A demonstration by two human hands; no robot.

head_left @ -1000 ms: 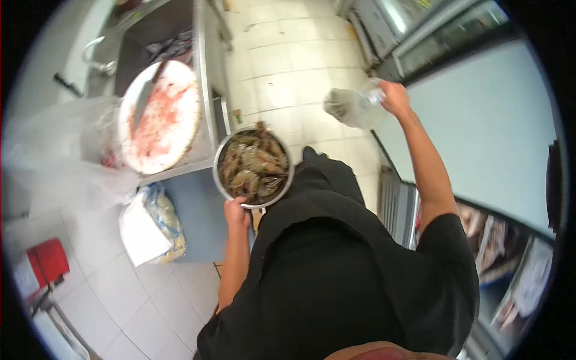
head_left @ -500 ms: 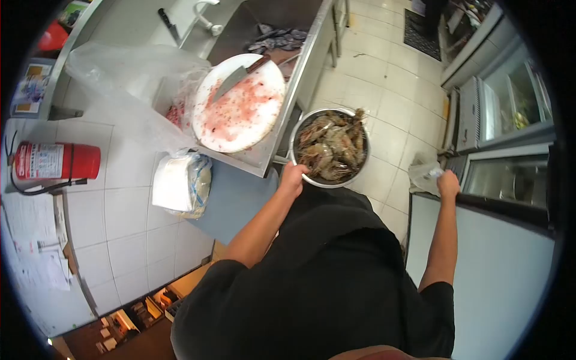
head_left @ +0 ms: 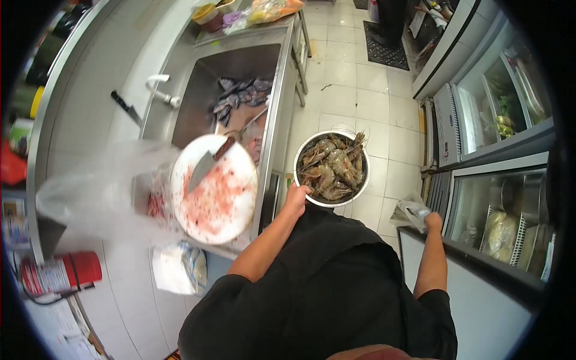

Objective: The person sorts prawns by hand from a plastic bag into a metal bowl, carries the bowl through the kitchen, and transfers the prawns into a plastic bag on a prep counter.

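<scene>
Gripped at its rim by my left hand, a round metal bowl hangs in front of my body. Several raw, whole shrimp fill it. My right hand is out to the right, closed around a crumpled clear plastic bag; its contents, if any, cannot be made out. To the left of the bowl lies a round white cutting board, smeared red, at the sink's end. On it rests a knife with a dark handle.
A steel sink holds dark, wet pieces. A black-handled knife lies near the tap. Glass-doored fridges line the right side. Another person's dark-clad leg stands on a mat ahead. A fire extinguisher is at left.
The view has shifted, bringing more of the sink and the fridges into sight. Both hands keep their holds; the bag in my right hand looks more bunched and sits slightly lower in the view.
</scene>
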